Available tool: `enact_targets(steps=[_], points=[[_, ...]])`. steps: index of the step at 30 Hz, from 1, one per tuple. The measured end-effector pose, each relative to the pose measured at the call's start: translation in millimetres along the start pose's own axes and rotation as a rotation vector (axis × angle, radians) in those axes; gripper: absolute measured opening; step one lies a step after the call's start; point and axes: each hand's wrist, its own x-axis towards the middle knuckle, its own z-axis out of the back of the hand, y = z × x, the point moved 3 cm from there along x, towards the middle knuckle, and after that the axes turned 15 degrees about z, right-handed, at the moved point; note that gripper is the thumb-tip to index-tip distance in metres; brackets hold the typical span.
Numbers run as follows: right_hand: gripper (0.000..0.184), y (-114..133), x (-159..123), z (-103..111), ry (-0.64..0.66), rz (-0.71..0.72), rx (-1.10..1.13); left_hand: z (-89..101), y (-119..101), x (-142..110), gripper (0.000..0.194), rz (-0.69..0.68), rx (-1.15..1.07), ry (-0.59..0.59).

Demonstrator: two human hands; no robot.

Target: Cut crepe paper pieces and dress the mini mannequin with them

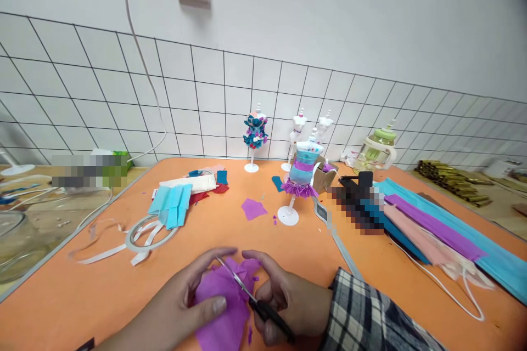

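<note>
A thin purple cloth piece (224,329) is held between the thumb and fingers of my left hand (197,290), low in the view. My right hand (298,290) grips scissors (267,310) with black handles. Their metal blades lie across the top of the cloth, pointing up and left. Small purple scraps lie beside the blades. Beyond my hands, a flat purple offcut (254,209) rests on the orange mat (206,230). Right of it stands a small dress form (303,170) in blue and purple bands with a frilled purple skirt.
Light blue pleated material (171,205) and a white tape roll (152,233) lie at left. More dress forms (255,131) stand near the wall. At right are a measuring tape (346,255), coloured material strips (436,225) and a green-lidded jug (374,151).
</note>
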Motion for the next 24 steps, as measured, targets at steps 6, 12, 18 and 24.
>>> enact_targets(steps=[6, 12, 18, 24], points=[[0.155, 0, -7, -4, 0.034, -0.074, 0.006, 5.7, 4, 7, 0.042, -0.03, -0.008, -0.07], [0.146, 4, -8, -5, 0.057, -0.054, -0.063, -0.5, -7, 5, 0.034, -0.005, -0.008, -0.05], [0.145, 4, -7, -5, 0.122, -0.005, -0.094, -5.0, -2, 5, 0.036, 0.067, 0.016, -0.047], [0.149, 1, -8, -5, 0.118, -0.048, -0.108, -5.0, -8, 3, 0.032, 0.039, -0.01, -0.044]])
